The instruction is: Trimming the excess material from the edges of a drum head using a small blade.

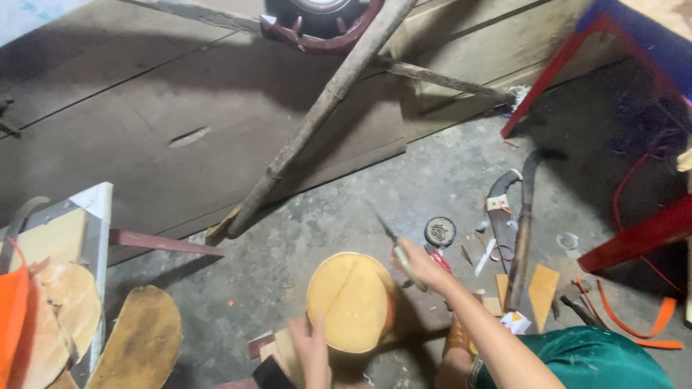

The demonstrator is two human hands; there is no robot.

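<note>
I'm looking down on a grey concrete floor (324,216), a long pole (317,115) leaning across from twelve o'clock. Dead centre, a round wood block (351,301) stands on end, one straight line already running across its yellow face; I'd judge the cut barely started, the block still whole. Left hand (312,351) at six o'clock lies flat, fingers spread, pressing the block's near edge. Right hand (422,266) at three o'clock is clamped on a knife (393,241), blade raised clear of the block. Tools and red pliers (437,257) litter the floor at two o'clock. A small white packet (516,321) sits at four o'clock.
</note>
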